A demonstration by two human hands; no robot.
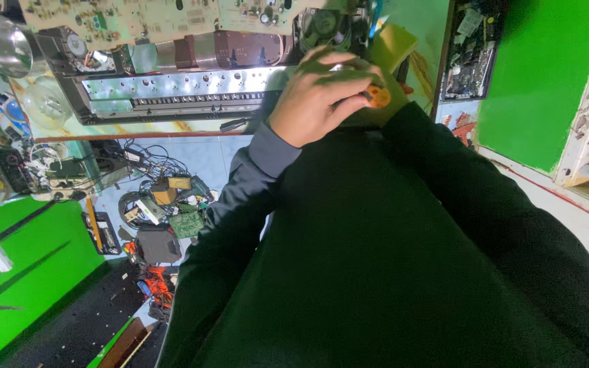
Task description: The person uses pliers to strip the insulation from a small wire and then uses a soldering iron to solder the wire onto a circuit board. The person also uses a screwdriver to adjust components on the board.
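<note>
both hands meet at the top of my view: i see my left hand (318,95) curled shut over my right, which is hidden, so i cannot tell its state. an orange tool handle (378,96) pokes out beside the left fingers, just right of the opened metal chassis (172,88).

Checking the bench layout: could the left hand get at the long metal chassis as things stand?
Probably yes: the left hand sits beside the metal chassis, nothing visible between them, though it seems closed around an orange-handled tool.
</note>
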